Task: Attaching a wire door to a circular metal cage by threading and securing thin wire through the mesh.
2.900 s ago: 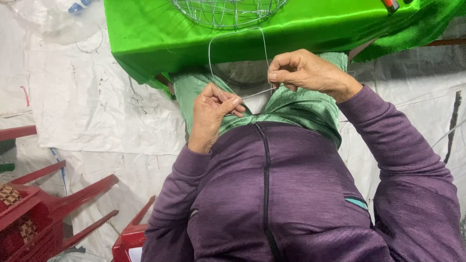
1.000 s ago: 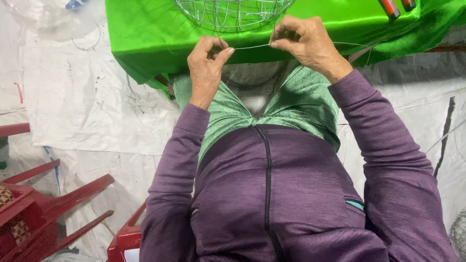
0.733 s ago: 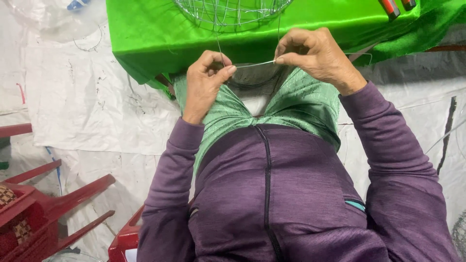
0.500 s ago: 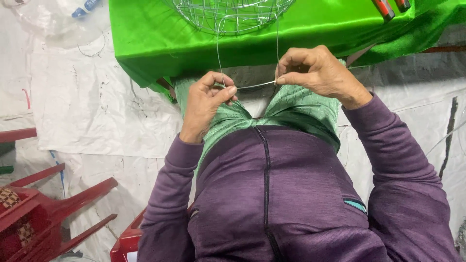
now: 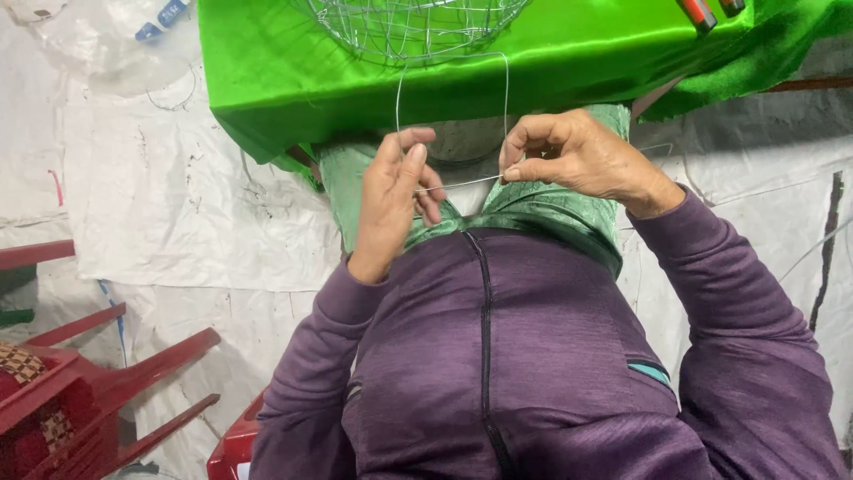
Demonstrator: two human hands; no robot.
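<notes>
A thin silver wire (image 5: 453, 58) is bent into a tall loop in front of my chest. My left hand (image 5: 397, 191) pinches one end of it between thumb and fingers. My right hand (image 5: 577, 156) pinches the other end, and a short straight stretch of wire runs between the two hands. The loop's top reaches over the edge of a table covered in bright green cloth (image 5: 293, 80). A round wire-mesh basket frame (image 5: 418, 22) sits on that cloth just beyond the loop. I wear a purple zipped jacket over green clothing.
Red plastic chairs (image 5: 80, 391) stand at the lower left. White sheeting (image 5: 160, 213) covers the floor, with a clear plastic bag (image 5: 115, 36) at the upper left. Red-handled tools (image 5: 702, 11) lie on the green cloth at the upper right.
Both hands have come down from the table edge toward my chest, still gripping the wire. The wire loop now stands taller above them.
</notes>
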